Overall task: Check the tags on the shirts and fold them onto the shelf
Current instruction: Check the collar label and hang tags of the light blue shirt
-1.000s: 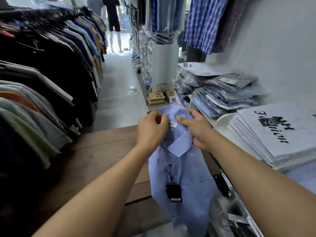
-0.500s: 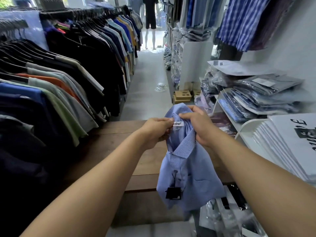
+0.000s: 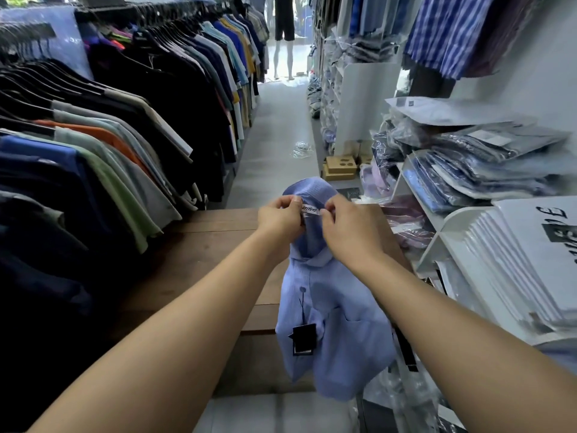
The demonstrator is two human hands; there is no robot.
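Over the table (image 3: 203, 245), the left hand (image 3: 281, 218) and right hand (image 3: 349, 232) each pinched an end of the blue shirt (image 3: 327, 307)'s collar label (image 3: 309, 210), with the shirt hanging below. It was probably the tag check, though the print was blurred. Next it needed folding flat for the shelf (image 3: 462, 214).

Open aisle floor (image 3: 274, 145) between hanging shirts (image 3: 125, 126) and packed shelf (image 3: 443, 220).

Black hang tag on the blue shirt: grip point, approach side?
Pinch the black hang tag by its lower edge, thumb in front, finger behind, coming from below. It hangs flat against the blue shirt on a string from above, so likely only that edge lifts free. The left hand and right hand pinch the collar label.
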